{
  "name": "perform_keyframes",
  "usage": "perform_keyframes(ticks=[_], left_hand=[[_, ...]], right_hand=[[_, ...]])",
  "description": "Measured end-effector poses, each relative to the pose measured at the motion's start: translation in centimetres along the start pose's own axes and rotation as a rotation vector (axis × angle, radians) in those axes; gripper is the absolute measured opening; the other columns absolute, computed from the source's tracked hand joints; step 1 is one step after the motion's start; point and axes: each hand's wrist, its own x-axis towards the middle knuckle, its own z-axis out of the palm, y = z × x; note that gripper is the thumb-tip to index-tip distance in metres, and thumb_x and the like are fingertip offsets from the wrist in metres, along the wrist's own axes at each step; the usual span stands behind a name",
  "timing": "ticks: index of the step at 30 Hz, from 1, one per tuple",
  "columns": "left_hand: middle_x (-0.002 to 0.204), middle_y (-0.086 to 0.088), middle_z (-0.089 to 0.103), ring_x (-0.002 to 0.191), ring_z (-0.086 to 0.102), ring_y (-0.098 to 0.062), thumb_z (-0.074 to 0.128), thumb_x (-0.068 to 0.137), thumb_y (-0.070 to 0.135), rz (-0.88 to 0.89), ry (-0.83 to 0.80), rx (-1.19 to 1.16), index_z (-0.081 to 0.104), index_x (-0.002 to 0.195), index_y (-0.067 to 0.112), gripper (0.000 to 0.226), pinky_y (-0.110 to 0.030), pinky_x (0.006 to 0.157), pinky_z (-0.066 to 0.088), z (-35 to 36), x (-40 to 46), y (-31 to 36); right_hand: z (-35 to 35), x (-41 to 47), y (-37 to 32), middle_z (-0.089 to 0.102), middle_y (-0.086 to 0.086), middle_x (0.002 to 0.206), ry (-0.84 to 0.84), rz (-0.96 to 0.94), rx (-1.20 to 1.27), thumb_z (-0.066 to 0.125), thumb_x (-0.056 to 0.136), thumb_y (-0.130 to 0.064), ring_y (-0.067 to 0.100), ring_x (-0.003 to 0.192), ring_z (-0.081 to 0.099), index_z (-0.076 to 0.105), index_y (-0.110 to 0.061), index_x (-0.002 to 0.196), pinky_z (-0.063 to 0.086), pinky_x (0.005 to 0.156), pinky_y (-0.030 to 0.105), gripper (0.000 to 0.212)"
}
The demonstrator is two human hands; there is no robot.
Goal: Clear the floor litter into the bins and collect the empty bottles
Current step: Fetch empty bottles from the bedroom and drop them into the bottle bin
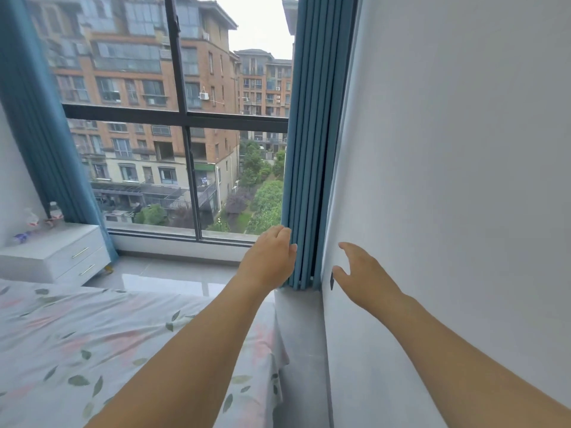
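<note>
Bare left hand (268,257) touches the blue pleated curtain (312,149) edge, fingertips hidden behind its fold. Right hand (361,274) hovers open beside the white wall (463,149). Blurred clear plastic bottles (37,220) stand on the white drawer unit (61,251), far left.

At nine o'clock we see bottles (34,222) on the nightstand (58,251) too blurred to tell empty. Our left hand's (268,257) fingertips hide behind the curtain (309,180).
</note>
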Motion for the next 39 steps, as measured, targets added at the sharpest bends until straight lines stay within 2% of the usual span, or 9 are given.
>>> perform_keyframes(ticks=[4,14,19,23,27,35,39], left_hand=[[0.141,-0.008,0.048,0.129,0.044,-0.023,0.039,0.102,0.025,0.017,-0.005,0.016,0.046,0.136,0.005,0.040,-0.034,0.104,0.036,0.8,7.1,-2.0],[0.143,-0.009,0.046,0.133,0.041,-0.022,0.037,0.103,0.025,0.025,-0.008,0.049,0.043,0.138,0.004,0.042,-0.033,0.107,0.034,5.0,21.8,-7.0],[0.140,-0.006,0.049,0.129,0.044,-0.021,0.036,0.103,0.027,0.028,-0.004,0.058,0.044,0.139,0.006,0.042,-0.034,0.105,0.038,8.5,30.7,-9.8],[0.134,-0.007,0.053,0.122,0.048,-0.022,0.035,0.102,0.027,0.013,-0.026,0.081,0.049,0.132,0.006,0.039,-0.036,0.099,0.044,10.2,39.0,-11.8],[0.136,-0.007,0.052,0.128,0.045,-0.022,0.035,0.102,0.028,0.003,-0.017,0.083,0.048,0.134,0.005,0.041,-0.038,0.104,0.041,12.0,45.6,-13.9],[0.139,-0.006,0.049,0.129,0.044,-0.020,0.035,0.103,0.027,0.013,-0.014,0.084,0.045,0.138,0.005,0.042,-0.032,0.106,0.035,15.5,57.0,-19.9],[0.139,-0.006,0.049,0.129,0.044,-0.019,0.036,0.102,0.027,-0.023,0.010,0.051,0.045,0.137,0.006,0.041,-0.034,0.105,0.037,17.2,63.5,-24.2]], right_hand=[[-0.8,7.9,0.5,0.029,0.000,0.156,0.001,0.011,0.013,0.044,0.099,-0.026,0.018,0.141,0.030,0.024,-0.015,0.151,0.027,0.112,0.030,0.056],[0.6,23.7,3.3,0.025,0.000,0.158,-0.002,-0.003,0.029,0.043,0.099,-0.027,0.018,0.144,0.025,0.022,-0.016,0.152,0.025,0.115,0.033,0.058],[1.1,33.3,5.8,0.023,0.000,0.158,0.021,-0.025,0.047,0.042,0.100,-0.028,0.018,0.144,0.026,0.021,-0.016,0.152,0.026,0.113,0.033,0.058],[0.1,41.3,7.4,0.024,0.000,0.158,0.051,-0.019,0.085,0.042,0.100,-0.025,0.018,0.142,0.029,0.021,-0.015,0.152,0.029,0.110,0.031,0.057],[-0.5,48.5,8.0,0.024,0.001,0.158,0.081,-0.032,0.079,0.042,0.100,-0.025,0.017,0.144,0.025,0.021,-0.014,0.152,0.025,0.113,0.032,0.057],[2.2,62.2,9.2,0.027,-0.002,0.156,0.037,-0.014,0.071,0.042,0.099,-0.027,0.018,0.139,0.034,0.022,-0.018,0.151,0.032,0.112,0.035,0.057],[4.4,69.4,9.6,0.033,0.001,0.153,0.016,-0.013,0.050,0.042,0.098,-0.028,0.014,0.126,0.043,0.022,-0.017,0.152,0.036,0.109,0.036,0.058]])
